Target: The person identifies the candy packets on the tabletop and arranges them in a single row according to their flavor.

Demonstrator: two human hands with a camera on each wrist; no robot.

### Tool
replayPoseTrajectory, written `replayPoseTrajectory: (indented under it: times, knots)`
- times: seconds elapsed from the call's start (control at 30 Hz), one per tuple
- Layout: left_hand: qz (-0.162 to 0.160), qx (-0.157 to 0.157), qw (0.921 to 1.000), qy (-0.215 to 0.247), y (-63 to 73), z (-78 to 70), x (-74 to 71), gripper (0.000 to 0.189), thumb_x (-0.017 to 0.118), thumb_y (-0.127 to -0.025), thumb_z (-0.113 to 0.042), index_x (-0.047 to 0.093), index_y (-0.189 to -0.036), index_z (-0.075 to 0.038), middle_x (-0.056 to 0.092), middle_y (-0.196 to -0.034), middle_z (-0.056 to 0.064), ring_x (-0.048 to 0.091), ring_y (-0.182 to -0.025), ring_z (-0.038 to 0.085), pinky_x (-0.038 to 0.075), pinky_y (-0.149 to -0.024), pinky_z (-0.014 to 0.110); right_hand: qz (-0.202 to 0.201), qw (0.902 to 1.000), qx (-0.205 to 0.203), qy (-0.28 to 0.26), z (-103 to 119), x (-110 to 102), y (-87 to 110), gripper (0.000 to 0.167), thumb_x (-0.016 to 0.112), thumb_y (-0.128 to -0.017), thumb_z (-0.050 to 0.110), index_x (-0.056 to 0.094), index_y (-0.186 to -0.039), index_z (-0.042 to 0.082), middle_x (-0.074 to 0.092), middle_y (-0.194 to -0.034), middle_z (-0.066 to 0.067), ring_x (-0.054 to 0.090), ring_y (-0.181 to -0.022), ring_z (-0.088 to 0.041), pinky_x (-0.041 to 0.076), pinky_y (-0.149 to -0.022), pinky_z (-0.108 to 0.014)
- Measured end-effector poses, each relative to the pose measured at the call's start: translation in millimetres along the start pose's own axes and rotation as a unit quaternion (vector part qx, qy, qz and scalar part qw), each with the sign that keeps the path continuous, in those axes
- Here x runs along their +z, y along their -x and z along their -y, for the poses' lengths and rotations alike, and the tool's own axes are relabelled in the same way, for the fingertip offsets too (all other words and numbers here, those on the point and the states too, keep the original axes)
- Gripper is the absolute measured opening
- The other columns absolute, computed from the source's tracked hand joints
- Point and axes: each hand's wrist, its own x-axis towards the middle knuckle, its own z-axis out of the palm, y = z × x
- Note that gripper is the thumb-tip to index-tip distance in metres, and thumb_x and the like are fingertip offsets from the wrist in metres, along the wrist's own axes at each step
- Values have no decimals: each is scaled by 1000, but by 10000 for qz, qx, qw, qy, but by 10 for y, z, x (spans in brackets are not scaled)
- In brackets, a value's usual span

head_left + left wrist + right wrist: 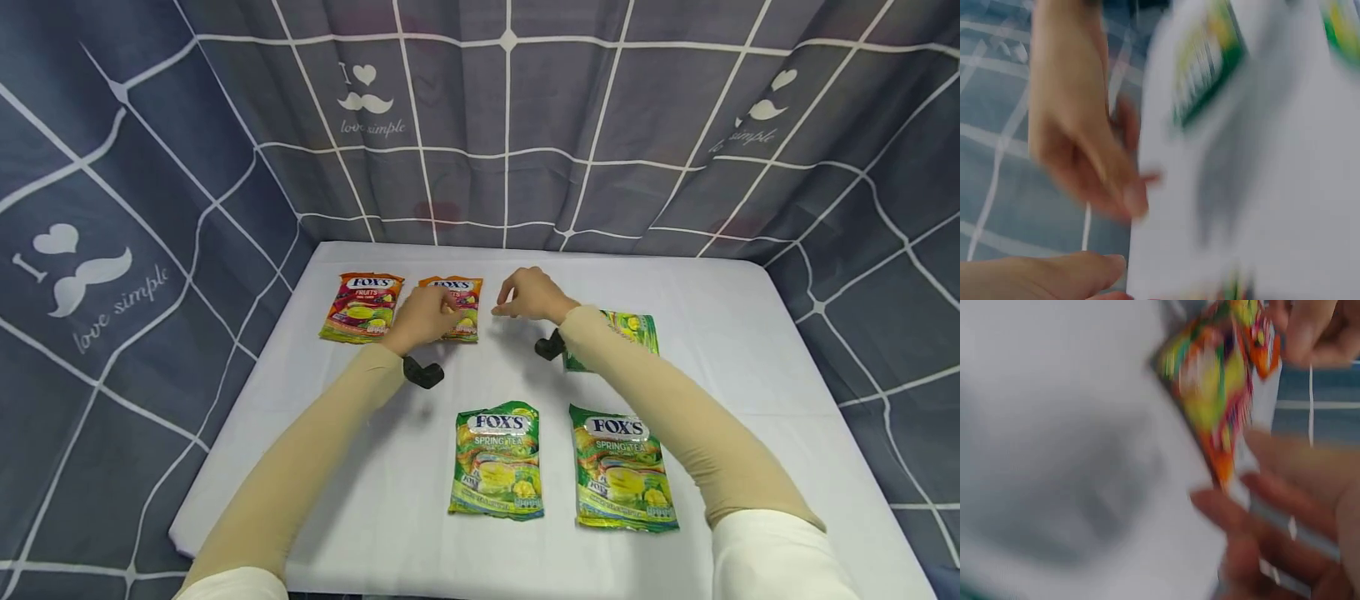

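Note:
Two orange and red packs of Fox's fruit candy lie at the back left of the white table: an outer pack [362, 308] and an inner pack [467, 304]. My left hand [423, 317] hovers between them and overlaps the inner pack in the head view, partly hiding it. Just right of that pack is my right hand [532, 293], fingers loosely bent, nothing held. The right wrist view shows the inner pack [1210, 381] blurred, close to the right fingers [1260, 531]. In the left wrist view, the left thumb [1085, 272] shows at the bottom.
Green Fox's spring tea packs lie nearer: one front middle [497, 462], one front right [622, 471]. A third green pack [637, 329] sits partly under the right forearm. Grey checked curtains [465, 125] hang behind and beside the white table [720, 333].

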Motion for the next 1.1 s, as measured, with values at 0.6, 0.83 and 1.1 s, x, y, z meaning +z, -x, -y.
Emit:
replayPoseTrajectory:
  times: [0.6,0.83,1.1]
  knots:
    - [2810,-990,8540,4264,196,-1149,1258,41,58,-117,-25,72,-132,11,77,-122,24,57,-59,8,45,-58,25,1035,9903,619,696,-1308,-944,609,34,86,-98,20,79,-122,-3,78,-109,-21,70,-83,-36,56,-63,-38]
    - [2634,-1887,8029,5003,157,-1355,1518,43,54,-118,-25,68,-136,12,80,-115,21,64,-54,2,47,-53,15,1433,9852,850,405,-1536,-900,590,35,82,-102,23,77,-127,0,77,-116,-20,70,-99,-33,61,-74,-47]
    - [1443,-2061,7982,5473,220,-1536,1723,37,52,-118,-16,69,-131,14,80,-110,23,71,-66,7,60,-73,23,1509,9850,776,303,-1604,-787,563,33,85,-100,23,79,-123,0,77,-111,-17,70,-100,-32,59,-84,-49]
